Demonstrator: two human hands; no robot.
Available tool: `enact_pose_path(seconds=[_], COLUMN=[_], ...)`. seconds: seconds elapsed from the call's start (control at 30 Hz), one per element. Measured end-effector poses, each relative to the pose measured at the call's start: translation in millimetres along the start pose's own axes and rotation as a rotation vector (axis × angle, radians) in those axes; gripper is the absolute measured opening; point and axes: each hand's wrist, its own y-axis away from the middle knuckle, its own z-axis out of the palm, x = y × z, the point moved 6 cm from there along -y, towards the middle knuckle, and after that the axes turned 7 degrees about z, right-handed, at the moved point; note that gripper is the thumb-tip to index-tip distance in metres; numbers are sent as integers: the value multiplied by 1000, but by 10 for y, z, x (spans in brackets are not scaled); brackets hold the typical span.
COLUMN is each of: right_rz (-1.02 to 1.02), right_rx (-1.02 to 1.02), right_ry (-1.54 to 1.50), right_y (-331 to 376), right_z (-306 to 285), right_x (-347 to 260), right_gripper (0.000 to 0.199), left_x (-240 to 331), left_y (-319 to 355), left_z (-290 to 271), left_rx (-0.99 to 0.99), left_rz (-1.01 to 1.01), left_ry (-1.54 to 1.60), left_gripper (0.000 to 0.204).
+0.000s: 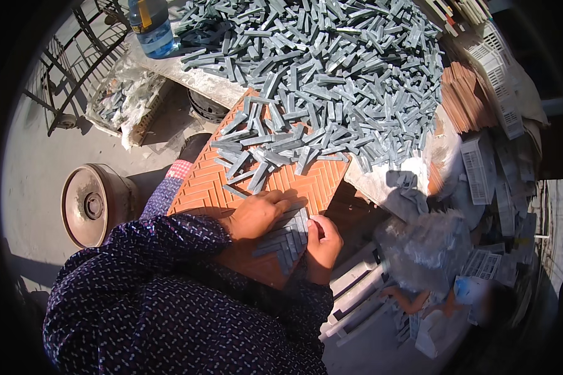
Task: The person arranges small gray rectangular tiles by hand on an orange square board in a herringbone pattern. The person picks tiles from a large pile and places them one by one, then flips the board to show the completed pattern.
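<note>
An orange tray (197, 184) with a herringbone pattern of raised ridges lies slanted in front of me. Grey stone strips (288, 247) fill part of its near right corner, set in that zigzag. My left hand (256, 215) rests over the tray just left of these strips, fingers bent and close together; what lies under its fingertips is hidden. At the tray's right edge, my right hand (323, 244) is closed, thumb and forefinger at the outermost strips. Whether it grips a strip or the rim is unclear. Loose strips (250, 159) cover the tray's far part.
Beyond the tray, a big heap of grey strips (331, 69) covers the table (216, 81). A blue bottle (153, 34) stands at the far left. A round metal drum (84, 206) is left of me. Stacked orange trays (466, 97) stand right; another person's arms (410, 303) show lower right.
</note>
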Motion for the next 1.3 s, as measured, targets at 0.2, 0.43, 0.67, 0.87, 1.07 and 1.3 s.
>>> enact_pose_path(seconds=[0.2,0.43,0.67,0.87,1.07,1.3], right_rz=[-73,-47,7,39,-96,-5], right_rx=[41,-59,-102,-131,-102,-116], right_ry=[12,-21,225,68,270,352], right_y=[-105,-616,-945,-790,-225,-31], right_z=[-24,328,671,495,-3,-78], right_x=[-100,-348,-366,-79,-122,19], right_gripper=[10,20,46,28,21,23], left_x=[20,-94,-339,-401,-267,-71], left_y=[-61,-89,363,452,245,-116], left_z=[54,-412,-750,-676,-633,-347], left_rx=[-60,85,13,-54,-14,39], left_rz=[64,75,93,95,-42,33], left_ry=[10,54,-159,-221,209,48], left_gripper=[36,17,21,22,20,20])
